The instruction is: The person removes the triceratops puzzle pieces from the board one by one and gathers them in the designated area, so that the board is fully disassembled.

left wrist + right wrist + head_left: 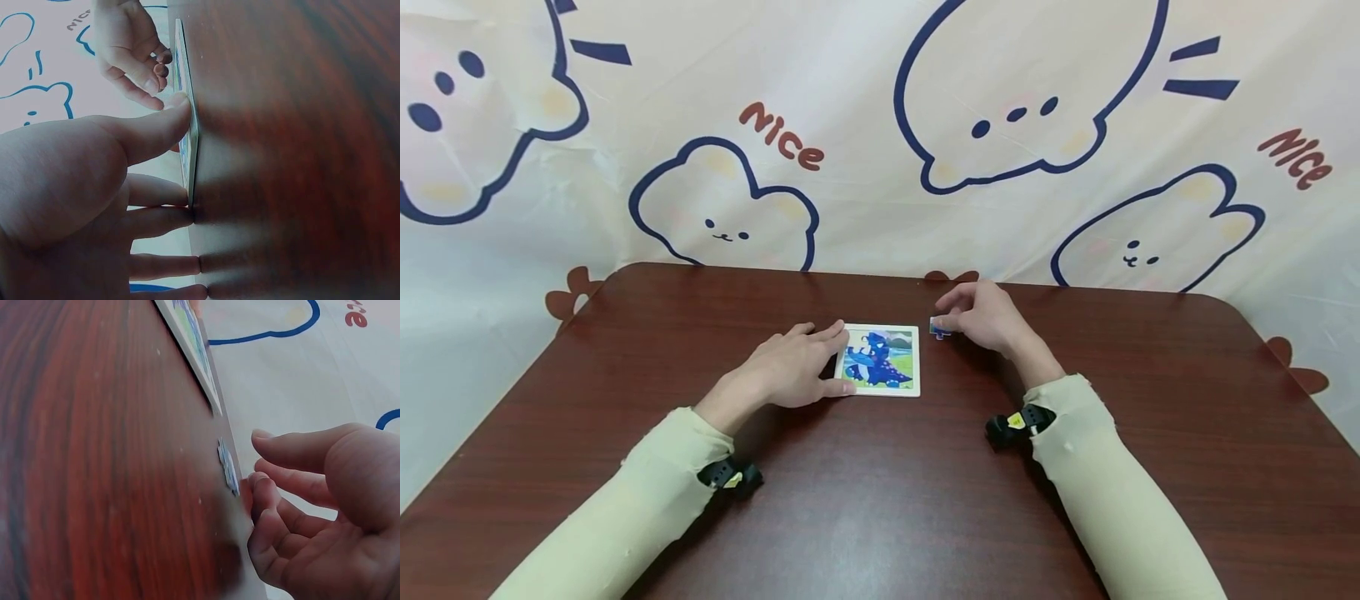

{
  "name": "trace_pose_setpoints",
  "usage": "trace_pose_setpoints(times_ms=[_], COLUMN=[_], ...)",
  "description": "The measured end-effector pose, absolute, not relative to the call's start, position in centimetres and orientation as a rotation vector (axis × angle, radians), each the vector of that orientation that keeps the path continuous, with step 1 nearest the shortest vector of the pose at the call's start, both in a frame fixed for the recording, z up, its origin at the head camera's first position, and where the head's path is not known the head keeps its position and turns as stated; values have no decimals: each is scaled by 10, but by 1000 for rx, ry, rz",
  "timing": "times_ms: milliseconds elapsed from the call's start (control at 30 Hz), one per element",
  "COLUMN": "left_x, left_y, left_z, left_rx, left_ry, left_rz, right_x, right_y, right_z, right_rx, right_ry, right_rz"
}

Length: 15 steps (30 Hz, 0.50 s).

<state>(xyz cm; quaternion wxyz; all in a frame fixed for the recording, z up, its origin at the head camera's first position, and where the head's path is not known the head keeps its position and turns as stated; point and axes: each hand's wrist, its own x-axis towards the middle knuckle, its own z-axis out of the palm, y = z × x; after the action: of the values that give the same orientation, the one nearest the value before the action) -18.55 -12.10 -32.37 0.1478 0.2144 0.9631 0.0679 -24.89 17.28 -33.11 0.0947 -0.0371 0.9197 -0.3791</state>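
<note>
A small jigsaw puzzle in a white frame (pixel 916 360) lies flat on the table, its picture showing a blue dinosaur on green. My left hand (pixel 792 367) rests at its left side, thumb on the near corner, fingers stretched out to the left edge and the table. To the right of the frame lies a loose puzzle piece (pixel 937 327), blue and white with a small knob. Just over this piece is my right hand (pixel 988 317). In the right wrist view its thumb and loosely bent fingers stand apart from the piece (pixel 229 467).
The dark brown wooden table (pixel 880 500) reaches back to a white cloth (pixel 857 217) printed with cartoon outlines, which hangs behind its far edge. Each wrist wears a black strap with a small camera, such as the right wrist camera (pixel 1003 432).
</note>
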Motion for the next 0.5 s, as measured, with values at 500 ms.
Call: trace_pose_setpoints(times_ms=[500], left_x=[-186], left_y=[-121], left_z=[-323], left_rx=[614], left_ry=[2769], left_rz=[188], right_x=[-240], right_y=[146], right_z=[-321], right_rx=[-241], right_ry=[2762], right_rz=[-1123])
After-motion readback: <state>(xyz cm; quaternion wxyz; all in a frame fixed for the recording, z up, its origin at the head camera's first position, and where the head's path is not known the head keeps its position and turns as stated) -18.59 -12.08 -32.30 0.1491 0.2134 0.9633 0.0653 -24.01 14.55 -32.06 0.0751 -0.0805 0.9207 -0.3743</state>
